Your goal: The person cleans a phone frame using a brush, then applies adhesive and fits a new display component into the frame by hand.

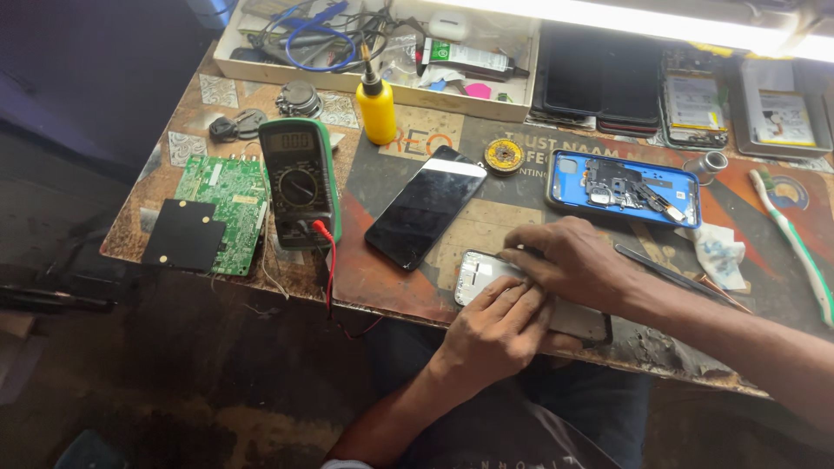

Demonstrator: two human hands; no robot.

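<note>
A phone frame [476, 276] with a pale inner plate lies at the near edge of the work mat [391, 287]. My left hand [499, 330] presses down on its middle from the near side. My right hand [573, 260] rests over it from the far side, fingertips pinched at its upper edge; whether it holds a small tool there I cannot tell. A black phone screen [426, 207] lies just left of the hands. A blue phone back [624, 188] with loose dark parts inside lies behind my right hand.
A green multimeter [300, 182] with a red lead sits on the left beside a green circuit board [221, 195]. A yellow bottle [377, 106], a white tray of cables [373, 91], a toothbrush [795, 243], tweezers [669, 274] and opened phones [695, 108] surround the mat.
</note>
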